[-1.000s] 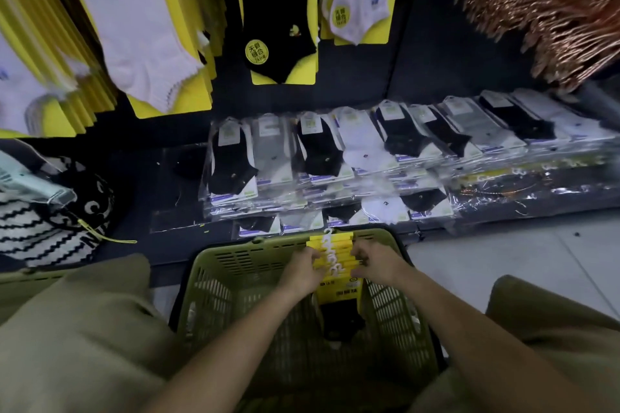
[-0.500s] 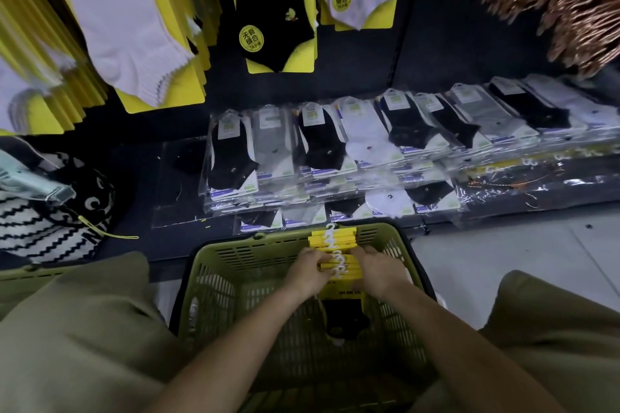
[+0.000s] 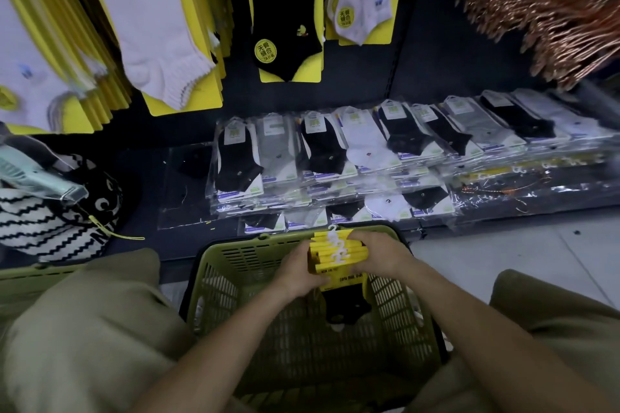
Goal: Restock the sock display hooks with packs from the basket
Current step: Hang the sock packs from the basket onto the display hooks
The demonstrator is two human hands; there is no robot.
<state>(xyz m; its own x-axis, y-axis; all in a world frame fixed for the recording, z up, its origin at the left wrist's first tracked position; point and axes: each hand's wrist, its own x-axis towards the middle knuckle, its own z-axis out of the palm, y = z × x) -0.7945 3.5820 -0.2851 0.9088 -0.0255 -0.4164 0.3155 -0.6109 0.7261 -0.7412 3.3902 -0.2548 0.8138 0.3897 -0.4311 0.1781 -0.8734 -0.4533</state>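
At lower centre, we grip the sock packs (image 3: 337, 253) with left hand (image 3: 295, 273) and right hand (image 3: 377, 253); light, stiff cards, likely to fan, so we clamp both edges below the hooks.

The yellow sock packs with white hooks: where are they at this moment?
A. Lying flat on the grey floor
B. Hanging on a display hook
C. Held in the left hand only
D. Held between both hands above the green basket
D: the stack of yellow sock packs is gripped by the left hand and the right hand, over the green basket.
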